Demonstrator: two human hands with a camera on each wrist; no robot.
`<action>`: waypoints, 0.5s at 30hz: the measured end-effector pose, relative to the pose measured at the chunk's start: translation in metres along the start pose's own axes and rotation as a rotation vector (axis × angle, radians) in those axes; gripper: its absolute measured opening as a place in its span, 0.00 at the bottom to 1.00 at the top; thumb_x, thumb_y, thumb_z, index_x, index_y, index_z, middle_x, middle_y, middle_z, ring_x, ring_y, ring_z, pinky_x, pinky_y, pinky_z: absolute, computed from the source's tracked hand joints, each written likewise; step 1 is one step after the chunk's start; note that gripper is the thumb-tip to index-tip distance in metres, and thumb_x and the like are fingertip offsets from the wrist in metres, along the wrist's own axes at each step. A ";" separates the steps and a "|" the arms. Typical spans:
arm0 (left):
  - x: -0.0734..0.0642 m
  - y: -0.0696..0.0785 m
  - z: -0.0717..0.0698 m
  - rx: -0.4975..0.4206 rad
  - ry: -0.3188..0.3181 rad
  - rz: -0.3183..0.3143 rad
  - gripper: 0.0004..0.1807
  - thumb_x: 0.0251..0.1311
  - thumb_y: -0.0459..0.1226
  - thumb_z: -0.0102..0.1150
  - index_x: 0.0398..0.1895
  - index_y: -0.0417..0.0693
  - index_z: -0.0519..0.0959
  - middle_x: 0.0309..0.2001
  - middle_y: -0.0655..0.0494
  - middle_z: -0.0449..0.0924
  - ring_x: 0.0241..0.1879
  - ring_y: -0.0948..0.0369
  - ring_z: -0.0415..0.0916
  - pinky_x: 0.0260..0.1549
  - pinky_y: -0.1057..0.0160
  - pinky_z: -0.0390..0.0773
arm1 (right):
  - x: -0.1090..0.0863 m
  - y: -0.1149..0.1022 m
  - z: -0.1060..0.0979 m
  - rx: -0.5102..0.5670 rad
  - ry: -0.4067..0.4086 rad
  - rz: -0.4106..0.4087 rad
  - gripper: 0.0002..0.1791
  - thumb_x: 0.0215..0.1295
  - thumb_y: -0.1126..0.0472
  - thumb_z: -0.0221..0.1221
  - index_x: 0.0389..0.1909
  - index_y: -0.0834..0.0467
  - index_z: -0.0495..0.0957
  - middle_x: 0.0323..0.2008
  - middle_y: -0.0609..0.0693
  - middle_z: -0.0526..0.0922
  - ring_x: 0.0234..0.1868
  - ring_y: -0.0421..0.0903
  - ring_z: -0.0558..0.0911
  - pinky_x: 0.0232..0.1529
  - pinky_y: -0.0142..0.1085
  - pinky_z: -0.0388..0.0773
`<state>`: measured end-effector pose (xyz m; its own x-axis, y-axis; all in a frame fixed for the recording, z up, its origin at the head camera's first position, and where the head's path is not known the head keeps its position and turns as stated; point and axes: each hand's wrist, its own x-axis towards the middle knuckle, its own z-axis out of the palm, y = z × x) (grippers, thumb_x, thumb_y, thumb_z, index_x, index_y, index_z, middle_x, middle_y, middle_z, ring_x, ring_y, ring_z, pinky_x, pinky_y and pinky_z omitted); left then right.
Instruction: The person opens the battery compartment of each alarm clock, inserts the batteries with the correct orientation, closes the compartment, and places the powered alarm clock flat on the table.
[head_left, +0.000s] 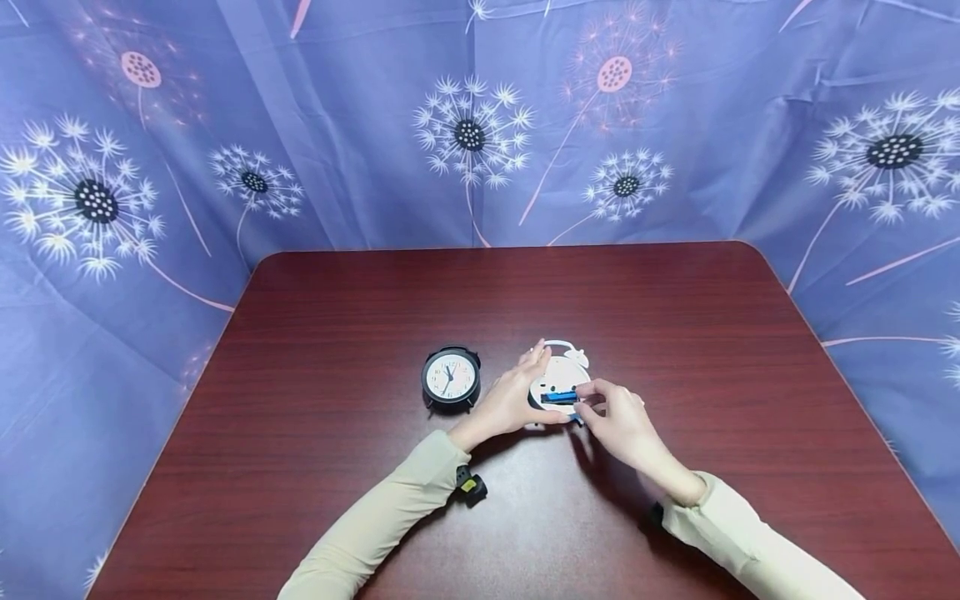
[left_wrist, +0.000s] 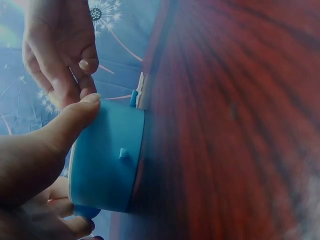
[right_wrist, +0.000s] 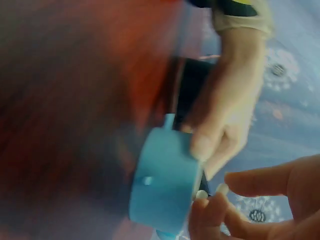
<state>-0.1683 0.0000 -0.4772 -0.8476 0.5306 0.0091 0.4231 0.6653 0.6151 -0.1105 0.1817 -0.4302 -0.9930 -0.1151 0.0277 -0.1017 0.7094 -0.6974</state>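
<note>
A blue alarm clock with a white back lies with that back facing up and its white handle pointing away from me. My left hand grips its rim from the left, thumb on the near side and fingers at the far side. In the back, a blue battery lies in the slot. My right hand has curled thumb and forefinger at the battery's right end, pinching it. The battery is hidden in both wrist views.
Left of the blue clock, a black alarm clock shows its white dial. Both stand on a dark red wooden table. A blue cloth with a dandelion print hangs behind and at the sides. A strapped wrist camera sits under the left sleeve.
</note>
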 end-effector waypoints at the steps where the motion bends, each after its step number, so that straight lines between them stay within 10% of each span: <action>1: 0.000 0.000 0.000 0.000 0.001 -0.001 0.58 0.48 0.59 0.69 0.77 0.47 0.48 0.78 0.51 0.42 0.75 0.49 0.48 0.68 0.44 0.59 | 0.000 0.001 0.004 -0.007 0.036 -0.019 0.10 0.61 0.66 0.61 0.42 0.66 0.81 0.37 0.60 0.86 0.36 0.54 0.87 0.39 0.46 0.83; 7: 0.000 -0.001 0.000 -0.021 0.001 0.007 0.58 0.48 0.57 0.69 0.76 0.46 0.49 0.78 0.50 0.42 0.76 0.49 0.47 0.69 0.44 0.59 | 0.002 0.006 0.017 -0.042 0.200 -0.145 0.08 0.55 0.66 0.68 0.33 0.62 0.79 0.30 0.56 0.87 0.28 0.49 0.88 0.35 0.46 0.82; 15: 0.000 -0.001 0.000 -0.021 0.009 0.005 0.58 0.48 0.58 0.70 0.76 0.45 0.49 0.78 0.51 0.42 0.75 0.49 0.48 0.69 0.44 0.59 | 0.011 0.008 0.015 -0.052 0.191 -0.151 0.05 0.55 0.68 0.66 0.32 0.58 0.81 0.28 0.51 0.88 0.28 0.42 0.85 0.30 0.36 0.80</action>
<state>-0.1687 -0.0004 -0.4774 -0.8484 0.5291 0.0187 0.4202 0.6514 0.6317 -0.1216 0.1758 -0.4466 -0.9591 -0.0926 0.2676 -0.2482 0.7293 -0.6375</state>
